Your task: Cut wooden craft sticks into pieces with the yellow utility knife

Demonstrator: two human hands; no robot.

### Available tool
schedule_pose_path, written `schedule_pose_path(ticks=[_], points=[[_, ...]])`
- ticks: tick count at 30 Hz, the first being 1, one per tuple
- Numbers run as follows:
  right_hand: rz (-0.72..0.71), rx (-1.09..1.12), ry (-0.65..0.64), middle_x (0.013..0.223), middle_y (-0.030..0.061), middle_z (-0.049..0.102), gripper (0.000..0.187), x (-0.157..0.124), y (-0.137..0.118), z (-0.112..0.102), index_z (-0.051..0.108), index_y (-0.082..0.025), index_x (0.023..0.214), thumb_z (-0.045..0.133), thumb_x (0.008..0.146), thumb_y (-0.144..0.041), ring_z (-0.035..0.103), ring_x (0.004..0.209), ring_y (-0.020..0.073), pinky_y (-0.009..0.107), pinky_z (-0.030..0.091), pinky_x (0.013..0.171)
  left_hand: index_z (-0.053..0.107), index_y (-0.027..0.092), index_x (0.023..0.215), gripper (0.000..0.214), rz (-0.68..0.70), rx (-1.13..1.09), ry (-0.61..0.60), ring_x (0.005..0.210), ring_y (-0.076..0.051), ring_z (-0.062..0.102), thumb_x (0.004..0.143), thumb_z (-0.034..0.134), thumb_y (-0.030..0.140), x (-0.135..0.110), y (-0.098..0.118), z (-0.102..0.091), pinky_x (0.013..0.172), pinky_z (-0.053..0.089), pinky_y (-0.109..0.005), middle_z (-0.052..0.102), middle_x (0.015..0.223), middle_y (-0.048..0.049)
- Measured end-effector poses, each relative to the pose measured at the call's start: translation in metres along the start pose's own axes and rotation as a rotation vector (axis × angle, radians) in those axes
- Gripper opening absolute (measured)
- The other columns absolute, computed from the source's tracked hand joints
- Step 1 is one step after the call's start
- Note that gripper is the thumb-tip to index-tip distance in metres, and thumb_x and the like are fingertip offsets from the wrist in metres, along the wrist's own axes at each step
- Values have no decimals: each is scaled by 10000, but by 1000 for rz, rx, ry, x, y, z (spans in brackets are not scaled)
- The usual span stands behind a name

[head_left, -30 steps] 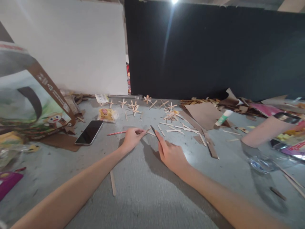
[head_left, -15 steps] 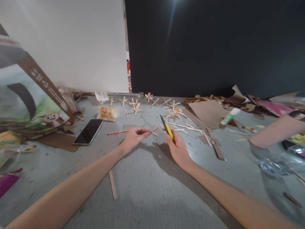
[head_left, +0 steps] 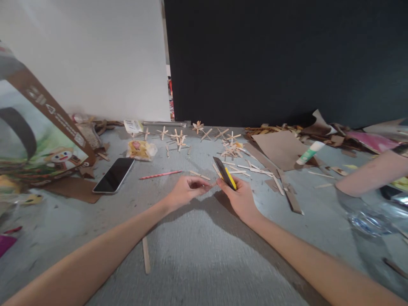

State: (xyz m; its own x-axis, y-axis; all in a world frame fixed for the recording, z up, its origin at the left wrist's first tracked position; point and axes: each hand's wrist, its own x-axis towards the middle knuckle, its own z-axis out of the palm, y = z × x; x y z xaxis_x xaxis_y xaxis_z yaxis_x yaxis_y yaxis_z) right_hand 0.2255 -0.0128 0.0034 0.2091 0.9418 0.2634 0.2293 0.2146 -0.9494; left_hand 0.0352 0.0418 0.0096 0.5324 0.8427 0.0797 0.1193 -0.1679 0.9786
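Between thumb and fingers, my left hand point(head_left: 188, 189) pinches a small wooden stick point(head_left: 213, 185), mostly hidden by the fingertips. Close beside it, my right hand point(head_left: 239, 197) is closed around a yellow and black utility knife point(head_left: 225, 173), its blade end pointing up and away from me. The right fingertips are at the stick's other end; whether they grip it I cannot tell. Past the hands lie a loose wooden stick point(head_left: 199, 175) and a red striped pencil point(head_left: 160, 174). Another flat stick point(head_left: 145, 255) rests on the table near my left forearm.
Several crossed-stick pieces point(head_left: 179, 139) stand toward the back, with loose sticks point(head_left: 255, 169) to the right. A phone point(head_left: 114, 175), a snack packet point(head_left: 141, 150) and a printed bag point(head_left: 44, 140) are left. Cardboard point(head_left: 280, 148), a glue stick point(head_left: 310, 153) and a pinkish cylinder point(head_left: 371, 173) are right.
My hands have come together, the left moving right and slightly down. The stick has passed from sticking out in the open to between both hands' fingertips. The knife has turned slightly.
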Motion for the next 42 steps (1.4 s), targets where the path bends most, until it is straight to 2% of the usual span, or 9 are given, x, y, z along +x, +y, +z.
schedule_pose_path(ticks=[4,10,16,22,26,30,37,42], points=[[-9,-8,-20,602,-53,410,398,-1,0,0,608,-189,691,670,809,-564,349,572,119,246,309,550,822,198,860,149,32,23,-31,797,-183,687,834,744,322,-3,4,4,726,521,-301,790,897,-80],[-20,-37,-77,631,-54,372,380,-5,2,-1,560,-189,704,658,859,-522,332,621,127,261,277,559,766,164,739,322,40,107,-4,615,-131,547,828,741,472,-5,1,11,599,417,-267,662,663,-18],[-6,-27,-70,631,-49,373,383,-5,2,-2,571,-192,707,654,861,-532,322,613,128,260,270,551,766,163,721,416,22,95,-1,580,-131,537,864,691,547,-3,2,7,579,431,-259,630,597,-23],[-1,-29,-44,615,-41,392,455,-3,4,-1,606,-195,699,678,802,-632,333,592,136,265,268,534,760,151,756,434,18,31,-10,587,-125,535,845,710,573,-3,4,7,600,436,-256,629,611,-19],[0,-27,-39,621,-44,383,438,-3,6,-1,603,-193,705,682,815,-610,331,596,134,266,270,538,750,150,772,434,23,-52,-29,595,-122,533,834,720,579,-3,4,8,606,434,-260,619,631,-15],[-16,-43,-46,626,-42,393,415,-4,7,-1,592,-193,700,673,847,-573,342,613,137,267,282,551,758,150,824,360,11,-73,-61,604,-118,534,763,799,502,-3,4,8,595,424,-256,640,683,-18],[15,-54,-61,630,-34,408,462,-3,4,0,643,-178,741,661,816,-634,352,617,143,270,294,555,725,163,754,327,33,-21,37,592,-122,522,795,754,486,0,2,6,611,420,-264,610,634,-1],[-9,-70,-56,642,-24,431,432,-4,5,0,619,-193,706,648,822,-608,359,613,140,257,305,551,702,165,761,373,54,-2,28,561,-118,508,815,736,532,1,0,6,585,412,-259,576,593,15]])
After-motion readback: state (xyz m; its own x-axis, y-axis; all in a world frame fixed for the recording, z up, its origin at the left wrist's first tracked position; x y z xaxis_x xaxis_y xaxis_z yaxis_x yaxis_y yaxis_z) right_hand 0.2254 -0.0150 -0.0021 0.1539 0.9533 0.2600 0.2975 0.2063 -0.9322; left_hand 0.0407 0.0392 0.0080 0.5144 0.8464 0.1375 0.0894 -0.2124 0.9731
